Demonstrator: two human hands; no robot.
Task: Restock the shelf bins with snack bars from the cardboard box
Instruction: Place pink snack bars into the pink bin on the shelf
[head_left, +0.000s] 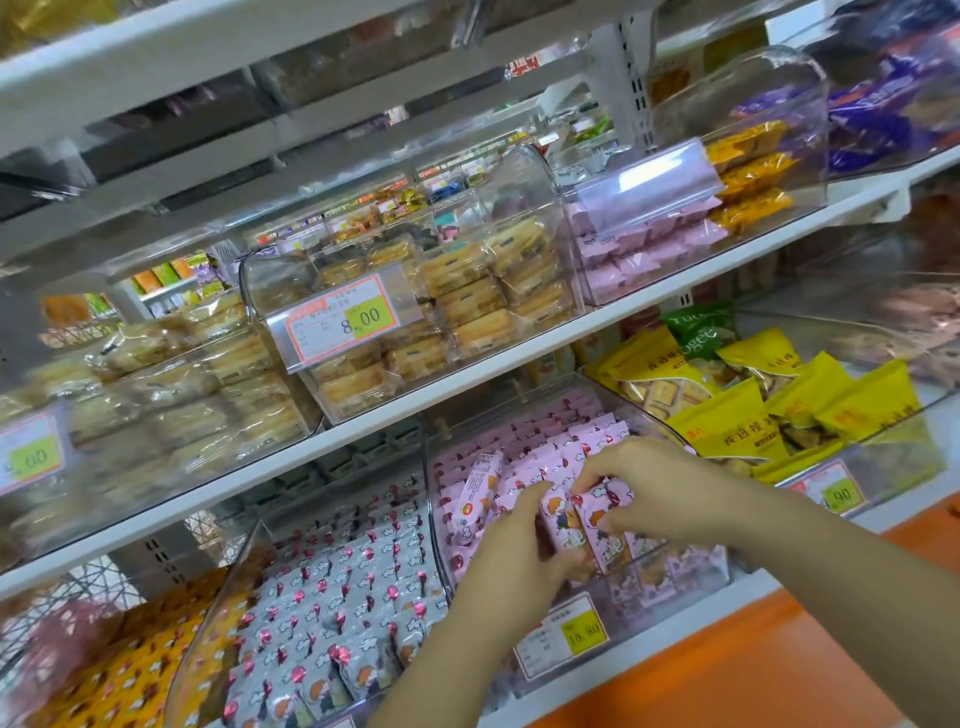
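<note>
Left hand (511, 561), at the front of the pink bin (430, 499), fingers curled round upright bars (582, 519); right hand (649, 486), over that front, pinching their tops; bars' long axis near vertical, lodged between both hands.

Head cam: looks fwd & down, close to shelf bins (675, 582).

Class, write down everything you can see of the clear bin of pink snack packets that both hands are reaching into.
The clear bin looks like transparent plastic, with a curved, open top. It sits on the white shelf, between neighbouring bins of grey packets and yellow bags. Rows of pink packets nearly fill it. A yellow-and-white price tag hangs on its front. The left hand and right hand grip packets inside it.
</note>
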